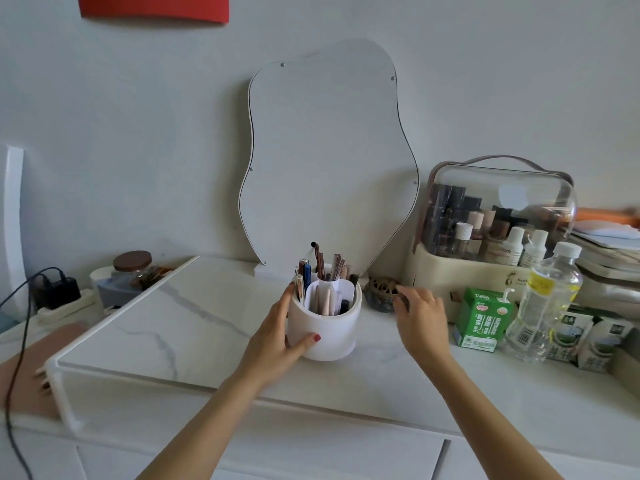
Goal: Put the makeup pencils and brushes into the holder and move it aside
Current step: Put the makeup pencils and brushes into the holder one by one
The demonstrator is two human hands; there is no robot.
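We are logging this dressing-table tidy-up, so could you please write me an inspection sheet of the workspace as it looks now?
Surface: white marble-look top, bare around the holder.
Job's things: white holder upright, pencils and brushes standing in its compartments; none seen lying loose.
Clutter: green carton, water bottle, clear-lidded cosmetics case, small dark ornament, brown-lidded jar.
Grippers: left hand wraps the holder's side, fingers on it; right hand open beside it, holding nothing.
Cables: black cable from a charger at far left.
Surroundings: wavy mirror against the wall, red sheet above.
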